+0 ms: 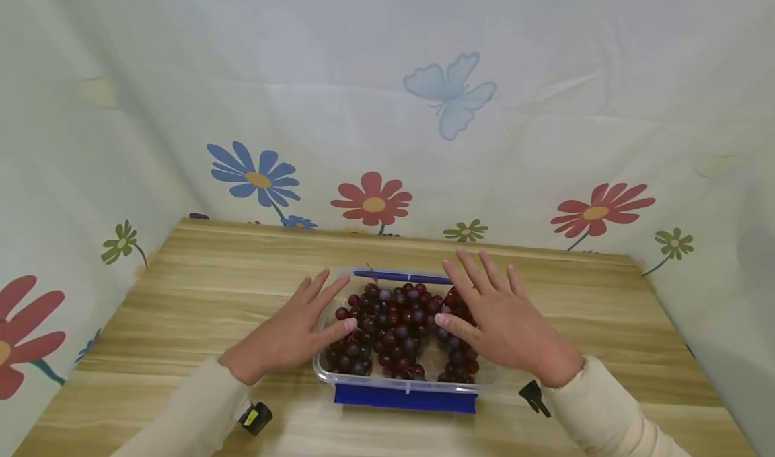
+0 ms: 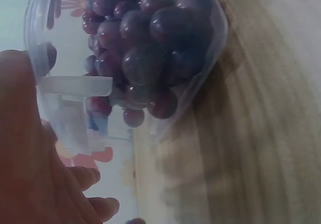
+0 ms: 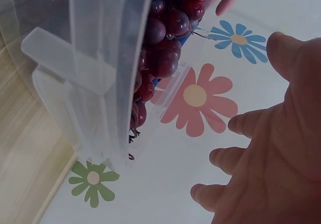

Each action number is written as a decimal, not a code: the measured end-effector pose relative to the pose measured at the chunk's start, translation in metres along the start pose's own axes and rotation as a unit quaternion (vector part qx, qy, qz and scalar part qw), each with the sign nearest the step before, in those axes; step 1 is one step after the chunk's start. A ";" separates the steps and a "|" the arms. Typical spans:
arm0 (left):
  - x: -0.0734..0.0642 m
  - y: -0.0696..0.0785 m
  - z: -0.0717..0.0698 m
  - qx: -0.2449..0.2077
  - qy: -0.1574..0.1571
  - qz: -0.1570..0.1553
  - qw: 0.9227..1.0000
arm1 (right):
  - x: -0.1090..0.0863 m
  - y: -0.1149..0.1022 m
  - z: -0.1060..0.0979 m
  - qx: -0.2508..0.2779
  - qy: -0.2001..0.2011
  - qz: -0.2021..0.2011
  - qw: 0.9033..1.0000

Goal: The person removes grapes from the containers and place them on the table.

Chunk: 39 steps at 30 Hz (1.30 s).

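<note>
A clear plastic container [image 1: 424,384] with blue clips on its long sides sits on the table, holding dark red and purple grapes [image 1: 393,329]. My left hand [image 1: 297,329] is over its left end, fingers extended and thumb spread above the grapes. Over the right end is my right hand [image 1: 499,315], its fingers straight and spread apart. Neither hand holds anything. In the left wrist view the grapes [image 2: 145,43] show through the container's wall, with the left hand [image 2: 40,169] beside the rim. In the right wrist view the right hand [image 3: 271,143] stands apart from the container [image 3: 100,73].
The container stands on a wood-grain table [image 1: 242,262]. White sheeting [image 1: 339,120] printed with flowers and a butterfly surrounds the table at the back and both sides. Black straps with buckles [image 1: 255,418] hang at both wrists.
</note>
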<state>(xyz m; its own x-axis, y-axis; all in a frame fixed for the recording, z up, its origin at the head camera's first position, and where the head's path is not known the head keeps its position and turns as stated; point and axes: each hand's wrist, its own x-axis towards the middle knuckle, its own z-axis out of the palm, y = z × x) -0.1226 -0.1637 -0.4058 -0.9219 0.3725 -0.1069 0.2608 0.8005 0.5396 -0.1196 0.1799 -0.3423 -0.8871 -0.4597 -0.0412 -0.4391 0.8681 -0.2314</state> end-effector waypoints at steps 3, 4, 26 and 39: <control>0.001 -0.002 0.003 -0.029 -0.006 -0.005 1.000 | 0.000 0.000 0.001 0.004 -0.002 0.001 1.000; 0.001 -0.003 0.004 -0.035 -0.006 -0.006 0.999 | -0.001 0.000 0.001 0.005 -0.002 0.001 1.000; 0.007 -0.012 0.021 -0.160 0.026 -0.010 0.987 | -0.001 0.002 0.006 -0.008 -0.016 -0.003 1.000; 0.006 -0.012 0.025 -0.186 0.037 -0.028 0.981 | 0.006 -0.010 0.005 -0.002 -0.100 0.002 0.995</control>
<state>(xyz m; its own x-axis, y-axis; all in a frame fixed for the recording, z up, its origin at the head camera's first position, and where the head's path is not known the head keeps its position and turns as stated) -0.1239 -0.1595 -0.4341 -0.9539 0.2856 -0.0919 0.0982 0.5865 0.8040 -0.1201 0.1680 -0.3448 -0.8431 -0.4836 -0.2351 -0.4364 0.8708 -0.2263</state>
